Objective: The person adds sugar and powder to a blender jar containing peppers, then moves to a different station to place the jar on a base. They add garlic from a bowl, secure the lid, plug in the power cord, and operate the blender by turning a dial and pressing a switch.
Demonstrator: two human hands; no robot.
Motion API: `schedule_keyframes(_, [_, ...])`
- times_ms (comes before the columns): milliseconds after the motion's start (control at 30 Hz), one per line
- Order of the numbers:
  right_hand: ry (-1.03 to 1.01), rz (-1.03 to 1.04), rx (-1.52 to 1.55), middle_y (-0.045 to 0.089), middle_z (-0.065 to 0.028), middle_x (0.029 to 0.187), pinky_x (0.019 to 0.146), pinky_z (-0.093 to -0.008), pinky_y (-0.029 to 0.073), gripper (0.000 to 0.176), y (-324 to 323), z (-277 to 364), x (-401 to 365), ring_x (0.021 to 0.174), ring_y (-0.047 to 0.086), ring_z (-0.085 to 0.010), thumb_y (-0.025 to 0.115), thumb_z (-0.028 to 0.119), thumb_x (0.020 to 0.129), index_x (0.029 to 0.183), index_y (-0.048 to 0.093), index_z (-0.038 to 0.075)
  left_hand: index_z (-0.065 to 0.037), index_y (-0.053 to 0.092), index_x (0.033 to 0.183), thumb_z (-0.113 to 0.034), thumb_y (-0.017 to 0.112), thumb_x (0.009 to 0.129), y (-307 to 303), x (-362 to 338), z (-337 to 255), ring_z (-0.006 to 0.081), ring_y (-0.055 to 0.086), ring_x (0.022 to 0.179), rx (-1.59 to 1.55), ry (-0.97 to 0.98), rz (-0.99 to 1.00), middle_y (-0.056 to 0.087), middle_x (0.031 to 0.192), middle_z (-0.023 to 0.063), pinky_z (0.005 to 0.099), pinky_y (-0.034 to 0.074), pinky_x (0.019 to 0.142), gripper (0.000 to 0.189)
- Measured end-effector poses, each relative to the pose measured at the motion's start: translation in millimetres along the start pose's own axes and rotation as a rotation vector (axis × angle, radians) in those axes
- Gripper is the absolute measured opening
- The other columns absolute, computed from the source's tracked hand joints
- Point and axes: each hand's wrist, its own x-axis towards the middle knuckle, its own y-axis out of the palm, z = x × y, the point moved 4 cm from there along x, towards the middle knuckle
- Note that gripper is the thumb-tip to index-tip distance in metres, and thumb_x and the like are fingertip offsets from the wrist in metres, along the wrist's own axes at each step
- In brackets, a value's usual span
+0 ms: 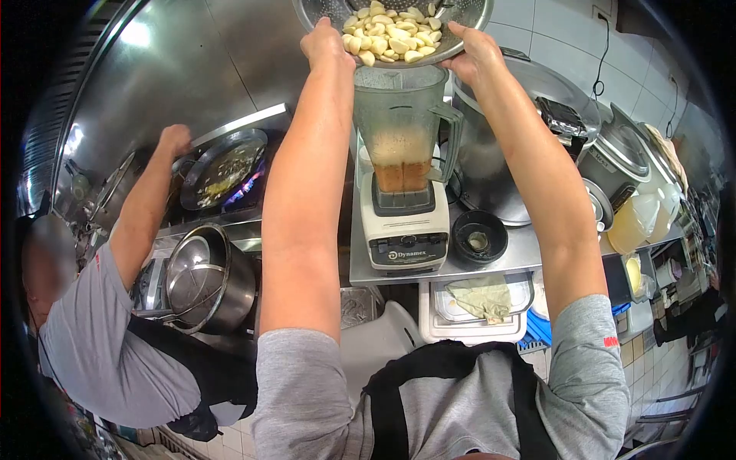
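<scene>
Peeled garlic cloves (395, 34) lie in a metal colander (468, 14) that I hold up with both hands above the blender. My left hand (326, 44) grips the colander's left rim. On the right rim, my right hand (474, 55) is closed around the edge. Below stands the blender jug (399, 107), lidless, with brownish liquid and froth in its lower part. It sits on a white blender base (405, 230). The colander's near edge is just over the jug's mouth, and no cloves are seen falling.
A black blender lid (479, 238) lies beside the base. Large steel pots (494, 176) stand to the right, with a jug of yellow liquid (635, 222). At left, a co-worker (115, 330) reaches toward a wok (226, 170) over a lit flame. A steel pot (207, 280) stands nearer.
</scene>
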Motion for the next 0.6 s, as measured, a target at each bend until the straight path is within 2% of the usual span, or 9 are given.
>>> schedule_keyframes(133, [-0.037, 0.020, 0.084, 0.042, -0.0265, 0.128, 0.091, -0.0573, 0.046, 0.038, 3, -2, -3, 0.115, 0.049, -0.0398, 0.044, 0.009, 0.095, 0.127, 0.031, -0.008, 0.015, 0.046, 0.116, -0.008, 0.052, 0.089, 0, -3, -3, 0.0293, 0.060, 0.094, 0.031, 0.042, 0.025, 0.055, 0.113, 0.0224, 0.0384, 0.051, 0.078, 0.036])
schedule_keyframes(200, [-0.054, 0.036, 0.107, 0.041, -0.0265, 0.128, 0.091, -0.0580, 0.045, 0.038, 4, -4, -1, 0.115, 0.049, -0.0400, 0.044, 0.009, 0.095, 0.126, 0.032, -0.008, 0.014, 0.046, 0.115, -0.008, 0.050, 0.089, 3, -5, -1, 0.0279, 0.060, 0.090, -0.031, 0.018, 0.115, 0.055, 0.112, 0.0219, 0.0384, 0.052, 0.077, 0.035])
schedule_keyframes(233, [-0.074, 0.049, 0.131, 0.041, -0.0265, 0.129, 0.091, -0.0586, 0.045, 0.037, 4, -4, 0, 0.115, 0.049, -0.0402, 0.043, 0.009, 0.095, 0.126, 0.032, -0.007, 0.013, 0.046, 0.116, -0.008, 0.050, 0.088, 4, -6, -2, 0.0274, 0.060, 0.091, -0.041, 0.031, 0.164, 0.054, 0.113, 0.0220, 0.0392, 0.050, 0.079, 0.036])
schedule_keyframes(467, [-0.172, 0.053, 0.261, 0.041, -0.0240, 0.129, 0.092, -0.0612, 0.042, 0.034, 7, -4, -10, 0.116, 0.047, -0.0411, 0.040, 0.006, 0.095, 0.127, 0.033, -0.004, 0.013, 0.045, 0.118, -0.008, 0.053, 0.085, 5, -31, -15, 0.0283, 0.053, 0.106, 0.102, -0.014, 0.168, 0.053, 0.117, 0.0209, 0.0399, 0.042, 0.091, 0.040])
schedule_keyframes(533, [-0.216, 0.086, 0.273, 0.043, -0.0214, 0.128, 0.090, -0.0589, 0.045, 0.033, 7, -4, -9, 0.114, 0.049, -0.0396, 0.040, 0.004, 0.095, 0.127, 0.034, -0.001, 0.012, 0.043, 0.123, -0.010, 0.054, 0.084, 0, -43, -21, 0.0271, 0.052, 0.107, 0.156, 0.109, 0.007, 0.053, 0.117, 0.0212, 0.0381, 0.040, 0.093, 0.046])
schedule_keyframes(567, [-0.223, 0.088, 0.276, 0.043, -0.0214, 0.128, 0.090, -0.0589, 0.045, 0.033, 7, -4, -8, 0.114, 0.049, -0.0396, 0.040, 0.004, 0.095, 0.127, 0.034, -0.001, 0.012, 0.043, 0.123, -0.010, 0.054, 0.084, 0, -51, -19, 0.0271, 0.052, 0.107, 0.155, 0.114, 0.014, 0.053, 0.117, 0.0212, 0.0381, 0.040, 0.093, 0.046])
schedule_keyframes(600, [-0.210, 0.087, 0.279, 0.044, -0.0206, 0.128, 0.089, -0.0581, 0.045, 0.033, 7, -5, -8, 0.113, 0.050, -0.0383, 0.040, 0.004, 0.094, 0.126, 0.035, -0.001, 0.011, 0.046, 0.121, -0.011, 0.056, 0.083, -1, -64, -28, 0.0270, 0.052, 0.106, 0.269, 0.404, 0.002, 0.053, 0.116, 0.0219, 0.0372, 0.040, 0.093, 0.045])
